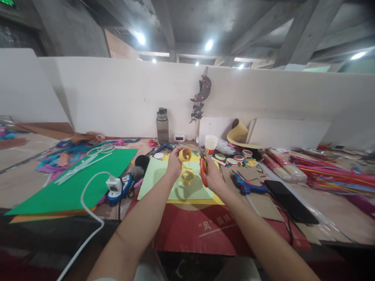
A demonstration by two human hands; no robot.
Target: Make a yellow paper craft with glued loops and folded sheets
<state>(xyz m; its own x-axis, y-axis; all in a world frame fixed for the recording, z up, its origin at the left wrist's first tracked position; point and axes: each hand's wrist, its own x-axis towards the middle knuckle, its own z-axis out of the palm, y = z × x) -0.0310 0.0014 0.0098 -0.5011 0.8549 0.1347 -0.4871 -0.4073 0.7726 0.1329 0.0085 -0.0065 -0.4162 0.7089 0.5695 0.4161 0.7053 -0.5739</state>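
Observation:
My left hand (175, 163) is closed on a small rolled yellow piece (185, 155), held above the pale green sheet (155, 177). Red-handled scissors (203, 171) are in my right hand (212, 173), their blades pointing up and away from me. Between my hands, a yellow ring (187, 176) is on or just over the pale green sheet. Under that sheet a yellow sheet (218, 198) shows at the edges, on top of a red board (193, 230).
Green sheets (96, 175), a white plug (114, 185) with its cable and a power strip (125, 186) lie left. A bottle (162, 127) and paper cup (210, 143) stand behind. A blue glue gun (249, 186) and black phone (290, 201) are right.

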